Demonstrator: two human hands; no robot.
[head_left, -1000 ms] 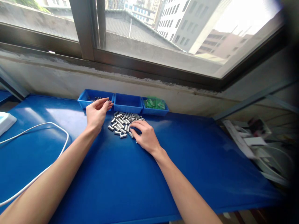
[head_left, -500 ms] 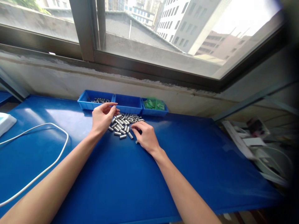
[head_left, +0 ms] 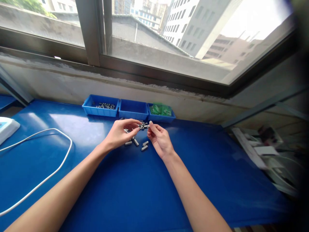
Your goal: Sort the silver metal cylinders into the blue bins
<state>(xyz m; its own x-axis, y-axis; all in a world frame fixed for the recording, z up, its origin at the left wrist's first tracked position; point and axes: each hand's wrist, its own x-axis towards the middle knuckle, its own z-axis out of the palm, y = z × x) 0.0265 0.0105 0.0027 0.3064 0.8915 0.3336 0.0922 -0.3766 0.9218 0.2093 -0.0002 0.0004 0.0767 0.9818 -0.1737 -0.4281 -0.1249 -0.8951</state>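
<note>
Over the heap of small metal pieces, my left hand (head_left: 124, 131) is closed, thumb and fingertips close together around a small part at their tips that is too small to name. Facing it, my right hand (head_left: 158, 138) pinches a short metal piece (head_left: 146, 126) between thumb and fingers, its end pointing toward the left fingertips. Much of the heap is hidden under the left hand. Nearer to me, two loose metal cylinders (head_left: 144, 148) lie on the blue table (head_left: 135, 193), with a few more (head_left: 135, 142) by the left thumb.
Three blue bins stand along the wall: the left bin (head_left: 100, 111) holds small screws, the middle bin (head_left: 133, 114) shows a bare bottom, the right bin (head_left: 161, 118) holds green bags. A white cable (head_left: 65, 154) curves at the left, near a white device (head_left: 8, 129).
My left hand has moved right and nearer, over the heap. My right hand has lifted a metal piece and turned toward the left. Two loose cylinders now show in front of it.
</note>
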